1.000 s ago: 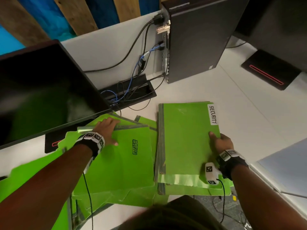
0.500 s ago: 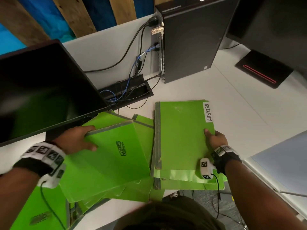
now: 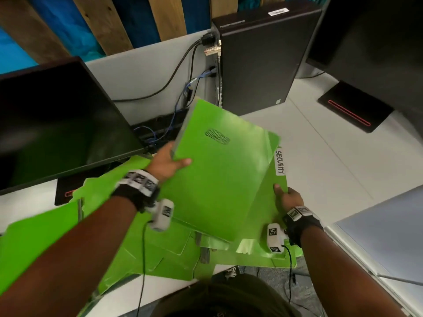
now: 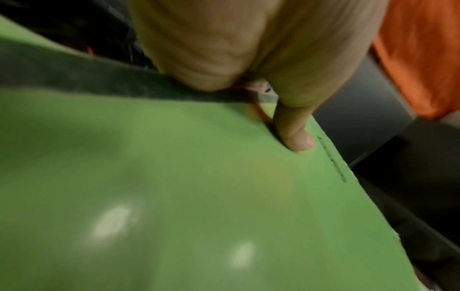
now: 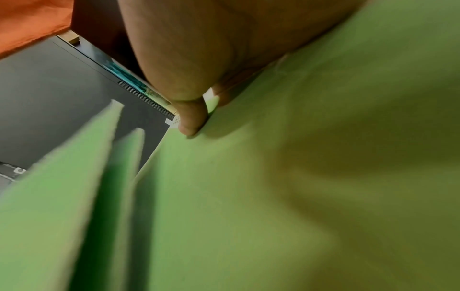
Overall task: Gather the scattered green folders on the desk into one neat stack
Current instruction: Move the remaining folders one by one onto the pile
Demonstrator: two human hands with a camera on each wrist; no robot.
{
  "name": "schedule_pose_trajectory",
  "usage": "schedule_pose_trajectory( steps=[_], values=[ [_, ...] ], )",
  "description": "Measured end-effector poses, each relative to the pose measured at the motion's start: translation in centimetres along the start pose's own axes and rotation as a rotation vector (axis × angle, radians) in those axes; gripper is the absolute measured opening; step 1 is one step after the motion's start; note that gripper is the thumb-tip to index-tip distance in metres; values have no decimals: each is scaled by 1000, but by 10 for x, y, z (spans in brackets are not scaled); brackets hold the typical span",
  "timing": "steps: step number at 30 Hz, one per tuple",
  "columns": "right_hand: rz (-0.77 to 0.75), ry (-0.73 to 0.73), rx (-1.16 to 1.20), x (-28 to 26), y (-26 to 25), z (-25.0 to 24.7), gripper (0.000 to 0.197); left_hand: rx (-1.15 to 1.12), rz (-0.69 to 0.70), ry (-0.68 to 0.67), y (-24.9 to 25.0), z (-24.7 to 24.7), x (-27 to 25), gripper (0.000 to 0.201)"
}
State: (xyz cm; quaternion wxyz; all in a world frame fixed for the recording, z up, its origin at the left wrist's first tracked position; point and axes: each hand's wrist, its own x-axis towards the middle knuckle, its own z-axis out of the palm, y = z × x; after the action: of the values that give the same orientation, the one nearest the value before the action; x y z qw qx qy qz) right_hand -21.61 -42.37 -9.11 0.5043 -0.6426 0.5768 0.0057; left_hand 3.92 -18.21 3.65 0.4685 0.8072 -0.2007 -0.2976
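A green folder with a black scribble (image 3: 219, 179) hangs tilted in the air above the desk. My left hand (image 3: 168, 162) grips its left edge, thumb on top (image 4: 296, 137). Under it lies the stack of green folders (image 3: 280, 186), the top one labelled SECURITY. My right hand (image 3: 287, 197) holds the stack's right edge with the thumb (image 5: 191, 120) on the cover; the fingers are hidden. More green folders (image 3: 45, 229) lie scattered at the lower left, partly under my left arm.
A dark monitor (image 3: 57, 124) stands at the left and a black computer tower (image 3: 258, 62) at the back, with cables (image 3: 183, 92) between them. A second monitor base (image 3: 354, 106) sits at the right. A grey panel (image 3: 384, 229) lies at the desk's right front.
My left hand has lifted the scribbled folder off the left pile and carried it right, over the SECURITY stack. My right hand has stayed on the stack's edge.
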Motion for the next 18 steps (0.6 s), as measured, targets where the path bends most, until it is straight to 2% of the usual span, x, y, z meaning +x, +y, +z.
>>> schedule_pose_trajectory(
  steps=[2,5,8,12,15,18],
  values=[
    [12,-12,-9,1,2,-2,49,58,-125,28,-27,36,11,45],
    [12,-5,-43,4,4,-3,49,279,-303,39,-56,74,18,70],
    [17,10,-52,6,4,-2,56,219,-398,85,-67,99,16,82],
    [15,24,-44,8,7,2,69,307,-355,123,-69,122,8,78],
    [2,27,-31,9,9,5,56,422,-300,35,-71,125,7,68],
    [-5,23,-16,11,9,4,47,638,-106,-29,-79,98,18,46]
  ],
)
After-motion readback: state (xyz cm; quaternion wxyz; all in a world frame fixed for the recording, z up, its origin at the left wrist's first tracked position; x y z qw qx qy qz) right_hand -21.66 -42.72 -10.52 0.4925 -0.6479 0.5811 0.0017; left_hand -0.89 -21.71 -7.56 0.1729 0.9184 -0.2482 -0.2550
